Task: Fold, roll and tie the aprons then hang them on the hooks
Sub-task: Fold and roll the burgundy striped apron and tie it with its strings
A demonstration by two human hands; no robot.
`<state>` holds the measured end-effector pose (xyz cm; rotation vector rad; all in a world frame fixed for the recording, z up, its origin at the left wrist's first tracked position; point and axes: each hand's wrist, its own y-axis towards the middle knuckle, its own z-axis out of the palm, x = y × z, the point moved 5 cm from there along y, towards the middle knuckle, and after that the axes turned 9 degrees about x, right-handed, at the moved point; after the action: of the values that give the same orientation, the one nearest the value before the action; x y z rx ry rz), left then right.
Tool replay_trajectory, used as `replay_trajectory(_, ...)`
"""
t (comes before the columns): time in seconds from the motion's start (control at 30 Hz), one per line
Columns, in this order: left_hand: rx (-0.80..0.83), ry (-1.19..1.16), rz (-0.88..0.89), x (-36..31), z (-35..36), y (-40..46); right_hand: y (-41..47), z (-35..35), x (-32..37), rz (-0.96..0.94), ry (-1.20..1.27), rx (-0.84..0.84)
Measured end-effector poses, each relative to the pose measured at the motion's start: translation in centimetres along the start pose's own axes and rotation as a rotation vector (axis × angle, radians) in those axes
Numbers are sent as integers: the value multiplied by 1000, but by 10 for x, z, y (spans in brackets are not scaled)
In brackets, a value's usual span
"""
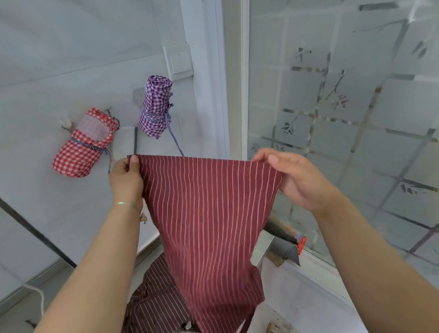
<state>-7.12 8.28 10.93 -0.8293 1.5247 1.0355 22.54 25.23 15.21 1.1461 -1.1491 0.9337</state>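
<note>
A dark red apron with thin white stripes (210,217) hangs spread between both hands in front of the wall. My left hand (126,180) pinches its top left corner. My right hand (297,180) pinches its top right corner, thumb over the edge. The cloth narrows downward and its lower end falls out of sight. On the wall hang two rolled and tied aprons: a red checked roll (84,144) on a hook (66,122) at the left, and a purple checked roll (155,106) to its right, its blue and white cord dangling.
A brown striped apron (154,307) lies crumpled below, on a white surface. A white wall switch (180,61) sits above the purple roll. A frosted glass partition (349,110) fills the right side. A small metal holder (285,249) stands by the glass base.
</note>
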Motion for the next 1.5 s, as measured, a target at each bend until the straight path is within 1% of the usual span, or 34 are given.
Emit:
replay_trajectory(0.03,24,8,-50,5,4,-3,3,1,8,-53,90,1)
replay_trajectory(0.1,58,-28,-139,17,12,-10,8,7,18,-74,126,-22)
replay_trajectory(0.13,60,-54,-161,19,15,-13,9,9,25,-71,92,-56)
replay_trajectory(0.17,42,-63,-173,22,14,-15,11,11,30,-60,-3,-102)
replay_trajectory(0.2,12,-61,-158,20,13,-16,11,8,35,-40,-167,-152)
replay_trajectory(0.27,-58,5,-64,10,5,-17,13,-8,39,61,-703,-259)
replay_trajectory(0.3,-78,45,5,0,2,-20,14,-21,39,141,-990,-326)
replay_trajectory(0.33,-69,78,75,-13,2,-24,12,-34,37,264,-1226,-386)
replay_trajectory(0.37,-23,116,147,-29,7,-30,10,-47,33,420,-1374,-427)
replay_trajectory(0.4,45,132,204,-43,17,-39,8,-57,27,548,-1439,-460)
replay_trajectory(0.43,128,124,239,-56,29,-50,8,-59,26,553,-1444,-508)
replay_trajectory(0.47,228,95,254,-69,44,-64,12,-53,30,473,-1412,-526)
replay_trajectory(0.5,334,61,253,-78,59,-78,18,-39,34,337,-1320,-477)
replay_trajectory(0.53,438,32,254,-86,75,-91,25,-21,39,208,-1161,-363)
replay_trajectory(0.57,531,10,260,-93,88,-103,32,-1,42,147,-969,-226)
replay_trajectory(0.6,603,-16,266,-98,98,-113,35,15,45,144,-805,-123)
replay_trajectory(0.63,649,-50,267,-101,105,-120,37,23,46,157,-694,-82)
replay_trajectory(0.67,669,-87,262,-104,108,-122,37,23,49,153,-641,-95)
replay_trajectory(0.73,658,-126,270,-105,107,-121,36,19,54,144,-650,-158)
replay_trajectory(0.8,634,-111,297,-99,107,-118,37,15,51,115,-710,-214)
replay_trajectory(0.9,562,19,332,-88,107,-120,36,14,52,-1,-703,-348)
replay_trajectory(0.97,504,146,398,-86,107,-125,33,9,55,-39,-689,-429)
replay_trajectory(1.07,464,225,442,-80,108,-127,32,7,61,-49,-723,-454)
replay_trajectory(1.13,507,216,422,-75,110,-126,32,7,64,-59,-759,-474)
replay_trajectory(1.2,618,222,372,-68,116,-127,31,4,69,-86,-793,-519)
replay_trajectory(1.27,749,283,262,-55,122,-127,30,-2,78,-121,-835,-601)
replay_trajectory(1.33,862,440,101,-33,124,-123,27,-17,86,-154,-848,-736)
replay_trajectory(1.4,955,714,-18,-3,118,-118,19,-41,88,-175,-805,-896)
replay_trajectory(1.43,965,835,-54,11,111,-115,15,-53,86,-170,-772,-964)
replay_trajectory(1.47,940,890,-79,24,103,-111,11,-65,81,-155,-739,-1015)
replay_trajectory(1.5,891,890,-98,33,94,-107,7,-75,76,-142,-704,-1052)
